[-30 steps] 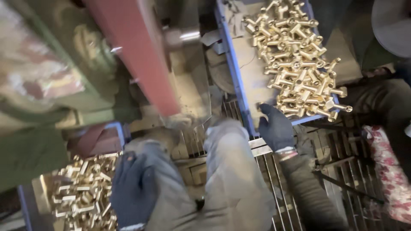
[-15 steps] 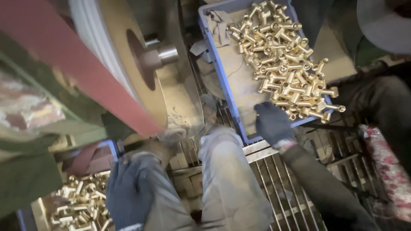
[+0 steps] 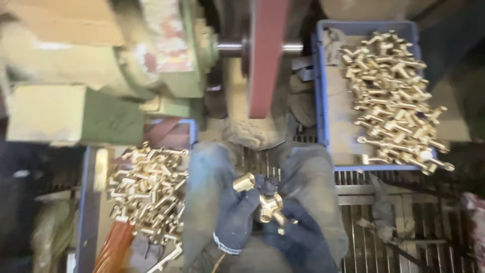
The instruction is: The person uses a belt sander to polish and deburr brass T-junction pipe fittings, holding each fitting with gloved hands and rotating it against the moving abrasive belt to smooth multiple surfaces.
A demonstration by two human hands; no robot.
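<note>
Both my hands wear dark blue gloves and meet over my lap. My left hand and my right hand together grip a brass T-shaped fitting, its open ends showing. My knees in dusty grey trousers flank the hands. Straight ahead a red sanding belt runs over a wheel on a steel shaft. A blue bin at the right holds several brass fittings. Another blue bin at the left holds a second heap of brass fittings.
A green and worn machine body fills the upper left. A metal floor grate lies under my right side, with a rag on it. A copper-coloured strip lies by the left bin.
My right hand left the right bin's edge and my left hand left the left bin; both came together at my lap, holding a brass fitting. The view tilted to face the belt squarely.
</note>
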